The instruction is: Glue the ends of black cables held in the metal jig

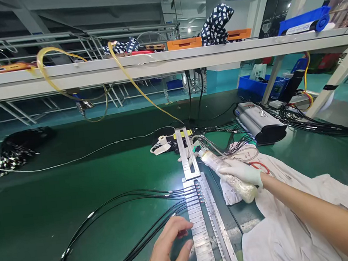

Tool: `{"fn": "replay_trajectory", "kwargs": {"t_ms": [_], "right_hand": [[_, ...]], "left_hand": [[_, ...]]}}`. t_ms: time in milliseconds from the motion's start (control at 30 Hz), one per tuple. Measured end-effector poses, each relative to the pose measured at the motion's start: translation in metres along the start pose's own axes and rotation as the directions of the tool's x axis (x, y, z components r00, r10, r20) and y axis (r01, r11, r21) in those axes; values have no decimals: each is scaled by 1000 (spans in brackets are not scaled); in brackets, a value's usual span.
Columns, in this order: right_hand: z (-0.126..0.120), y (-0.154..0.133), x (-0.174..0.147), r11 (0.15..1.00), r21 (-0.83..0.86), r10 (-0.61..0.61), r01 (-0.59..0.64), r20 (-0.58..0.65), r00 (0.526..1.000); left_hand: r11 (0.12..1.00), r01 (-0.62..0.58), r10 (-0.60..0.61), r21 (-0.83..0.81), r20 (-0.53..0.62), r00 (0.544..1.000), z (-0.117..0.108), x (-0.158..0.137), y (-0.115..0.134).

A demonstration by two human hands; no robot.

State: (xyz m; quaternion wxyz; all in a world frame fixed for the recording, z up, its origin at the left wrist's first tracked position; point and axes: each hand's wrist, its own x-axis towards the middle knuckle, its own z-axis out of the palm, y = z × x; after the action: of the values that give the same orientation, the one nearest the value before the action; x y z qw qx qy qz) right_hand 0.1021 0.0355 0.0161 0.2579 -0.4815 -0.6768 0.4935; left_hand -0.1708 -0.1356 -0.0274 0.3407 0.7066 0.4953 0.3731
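Head view of a green bench. The bare left hand (pixel 166 255) lies flat with fingers spread and slightly curled, gripping nothing; its fingertips rest on the thin black cables (pixel 115 221) just left of the long segmented silver metal fixture rail (pixel 201 232). The gloved right hand (pixel 243 173), in a white glove, is closed round a clear plastic squeeze bottle filled with pale granular-looking contents (pixel 229 174), held tilted with its nozzle pointing up and away from the wrist, toward the rail's far end.

Step in hand, as judged: the cable ends, tipped with small metal ferrules, are seated in the rail's slots just beyond the left fingertips, and the left hand steadies them while the bottle is brought in. The next move would seem to call for lowering the nozzle to the row of ferrules without disturbing the seated ends.

Count: one rail assembly, one bottle, two hands. About six or seven cable ends sit in the slots; the exact number cannot be told. One crumpled white cloth (pixel 285 226) lies under the right forearm. One grey box-shaped device (pixel 259 123) stands well beyond the right hand.
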Motion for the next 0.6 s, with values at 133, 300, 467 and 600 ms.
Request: {"fn": "replay_trajectory", "kwargs": {"t_ms": [133, 300, 467, 600], "right_hand": [[-5, -4, 12, 990, -139, 6, -24, -127, 992], [-12, -10, 28, 934, -333, 32, -130, -285, 958], [-8, -16, 48, 825, -511, 42, -243, -372, 927], [6, -13, 57, 735, -618, 36, -281, -378, 925]], "left_hand": [[999, 14, -14, -35, -6, 1000, -3, -1, -8], [998, 50, -50, -24, -28, 998, -6, 3, -14], [997, 75, -75, -2, -45, 996, -9, 8, -18], [995, 103, -103, 7, -38, 994, -11, 9, -23]]}}
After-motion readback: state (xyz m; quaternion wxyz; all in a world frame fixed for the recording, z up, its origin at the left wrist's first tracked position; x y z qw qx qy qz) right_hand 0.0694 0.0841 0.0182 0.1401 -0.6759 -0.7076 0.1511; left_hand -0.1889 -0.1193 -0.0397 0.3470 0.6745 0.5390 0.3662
